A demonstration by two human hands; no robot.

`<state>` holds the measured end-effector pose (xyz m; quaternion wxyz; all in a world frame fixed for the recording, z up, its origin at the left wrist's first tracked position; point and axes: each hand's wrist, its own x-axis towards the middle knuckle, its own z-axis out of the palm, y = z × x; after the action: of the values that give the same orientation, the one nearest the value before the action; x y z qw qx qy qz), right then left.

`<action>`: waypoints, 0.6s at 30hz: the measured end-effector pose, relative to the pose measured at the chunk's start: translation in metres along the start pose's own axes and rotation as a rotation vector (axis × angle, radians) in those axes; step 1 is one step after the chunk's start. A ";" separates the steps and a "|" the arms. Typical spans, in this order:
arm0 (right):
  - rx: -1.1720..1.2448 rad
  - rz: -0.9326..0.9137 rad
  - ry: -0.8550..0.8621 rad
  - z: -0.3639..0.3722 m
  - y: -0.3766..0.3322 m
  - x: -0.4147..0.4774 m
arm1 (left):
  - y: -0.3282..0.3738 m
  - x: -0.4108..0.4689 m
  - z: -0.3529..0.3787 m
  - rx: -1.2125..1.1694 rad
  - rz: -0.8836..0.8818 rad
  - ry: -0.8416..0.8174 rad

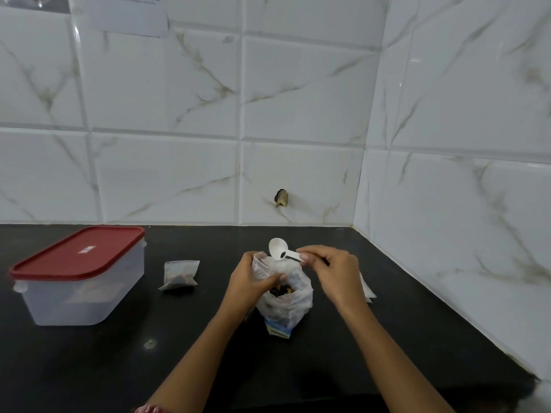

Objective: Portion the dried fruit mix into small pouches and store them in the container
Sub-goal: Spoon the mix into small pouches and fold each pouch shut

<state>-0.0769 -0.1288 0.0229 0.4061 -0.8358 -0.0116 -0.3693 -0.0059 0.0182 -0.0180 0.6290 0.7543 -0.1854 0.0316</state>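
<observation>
Head | left hand (250,282) grips clear pouch (260,266), probably; right hand (334,272) pinches spoon (278,248) just above it

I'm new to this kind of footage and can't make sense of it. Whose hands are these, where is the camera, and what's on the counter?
There is no machine here. A person works with bare hands, and the single picture comes from a camera worn on their head, looking forward and down. The left hand grips a small clear pouch at the mouth of an open bag of dried fruit mix. The right hand pinches the handle of a white scoop, whose bowl looks empty. Further left on the black counter lie a filled pouch and a plastic container closed with a red lid.
</observation>
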 end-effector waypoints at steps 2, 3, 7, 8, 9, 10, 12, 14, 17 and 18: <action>0.000 0.165 -0.002 -0.002 0.005 0.001 | -0.003 0.000 -0.002 0.048 0.001 0.030; -0.037 0.196 -0.018 -0.002 0.008 0.001 | -0.006 0.000 -0.003 0.079 -0.004 0.060; -0.288 0.178 -0.166 0.014 0.020 -0.003 | -0.022 -0.003 -0.002 0.174 -0.061 0.177; -0.377 0.157 -0.196 0.020 0.024 -0.003 | -0.025 -0.005 0.000 0.182 -0.075 0.197; -0.479 0.131 -0.226 0.025 0.026 -0.003 | -0.026 -0.007 0.001 0.188 -0.085 0.213; -0.584 0.105 -0.261 0.029 0.026 -0.003 | -0.028 -0.008 0.003 0.195 -0.091 0.228; -0.729 0.066 -0.326 0.033 0.022 -0.004 | -0.028 -0.009 0.005 0.226 -0.098 0.247; -0.801 0.033 -0.372 0.036 0.018 -0.006 | -0.026 -0.009 0.005 0.271 -0.097 0.256; -0.856 0.012 -0.394 0.038 0.019 -0.006 | -0.027 -0.010 0.004 0.283 -0.109 0.247; -0.841 0.013 -0.394 0.039 0.020 -0.005 | -0.027 -0.011 0.003 0.265 -0.122 0.239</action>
<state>-0.0505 -0.1140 -0.0097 0.0239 -0.9822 0.0674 -0.1739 -0.0081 0.0217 -0.0473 0.5424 0.8313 -0.0575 0.1072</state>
